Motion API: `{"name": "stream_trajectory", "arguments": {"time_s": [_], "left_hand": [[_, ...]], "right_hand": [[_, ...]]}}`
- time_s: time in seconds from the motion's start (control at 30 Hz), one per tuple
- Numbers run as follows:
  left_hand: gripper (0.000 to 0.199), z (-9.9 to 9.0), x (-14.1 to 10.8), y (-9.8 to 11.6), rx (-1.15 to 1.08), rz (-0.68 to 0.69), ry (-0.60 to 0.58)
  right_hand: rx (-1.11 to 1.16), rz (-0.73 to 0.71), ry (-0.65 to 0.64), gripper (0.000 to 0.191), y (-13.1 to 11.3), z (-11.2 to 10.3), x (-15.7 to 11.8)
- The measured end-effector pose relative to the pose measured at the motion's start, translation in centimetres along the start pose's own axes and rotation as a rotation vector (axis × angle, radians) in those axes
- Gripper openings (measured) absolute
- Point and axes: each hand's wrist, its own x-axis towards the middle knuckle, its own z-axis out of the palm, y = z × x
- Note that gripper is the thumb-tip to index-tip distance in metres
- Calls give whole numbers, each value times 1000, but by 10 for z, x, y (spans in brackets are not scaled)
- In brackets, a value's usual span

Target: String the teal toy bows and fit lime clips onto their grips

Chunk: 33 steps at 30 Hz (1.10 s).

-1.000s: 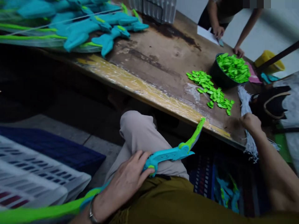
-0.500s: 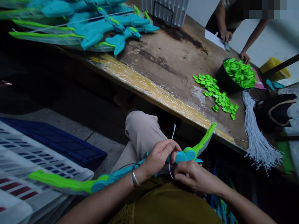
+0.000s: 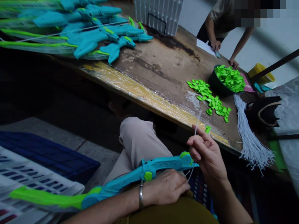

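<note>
A toy bow point(image 3: 130, 178) with a turquoise middle and lime-green limbs lies slantwise across my lap. My right hand point(image 3: 206, 152) is raised over its right end, pinching a thin white string point(image 3: 195, 132) whose free tip sticks up past the fingers. Below, the string runs down to the fingertips of my left hand point(image 3: 168, 188), closed against my lap under the bow's middle. What lies inside the left fingers is mostly hidden. A green hexagonal piece point(image 3: 148, 176) sits at the bow's centre. Its right limb is largely behind my right hand.
Across the worktable point(image 3: 158, 62) lie a stack of toy bows point(image 3: 88, 40), loose green pieces point(image 3: 210, 96), a dark bowl point(image 3: 213, 81) full of more, and a bundle of white strings point(image 3: 247, 133). A co-worker's hands point(image 3: 216, 45) rest at the far side. White crates point(image 3: 46, 183) stand at left.
My right hand has risen, now pinching the string up high. My left hand has dropped from the string's upper part to below the bow. The view has shifted slightly.
</note>
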Motion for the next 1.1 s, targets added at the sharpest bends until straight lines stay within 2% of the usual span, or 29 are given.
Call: {"name": "stream_trajectory", "arguments": {"time_s": [0.1, 0.13, 0.2, 0.3, 0.37, 0.47, 0.53, 0.6, 0.67, 0.8, 1.1], "left_hand": [[36, -9, 1, 12, 133, 32, -60], [34, -13, 3, 17, 114, 42, -29], [29, -23, 10, 25, 24, 50, 130], [27, -38, 39, 26, -149, 9, 461], [23, -46, 71, 19, -394, -73, 541], [19, -51, 124, 2, -759, -195, 396], [29, -49, 151, -6, -879, -214, 273], [37, -45, 167, -12, -999, -206, 197], [38, -39, 173, -14, -1096, -179, 183], [33, -30, 172, -16, -1187, -134, 244], [33, -22, 172, -22, -1158, -143, 304]], "right_hand": [[-85, -112, 69, 24, -18, -17, 0], [-134, -157, 104, 18, -23, -25, -1], [-300, -260, 201, 12, -34, -43, -2], [-691, -442, 362, 10, -43, -65, -4], [-930, -567, 420, 9, -44, -73, -4], [-1118, -672, 433, 9, -41, -79, -2], [-1170, -693, 422, 10, -37, -82, 1], [-1206, -700, 402, 11, -34, -86, 3], [-1240, -699, 387, 11, -32, -91, 4], [-1320, -729, 414, 11, -30, -96, 9], [-1361, -718, 343, 14, -20, -95, 21]]}}
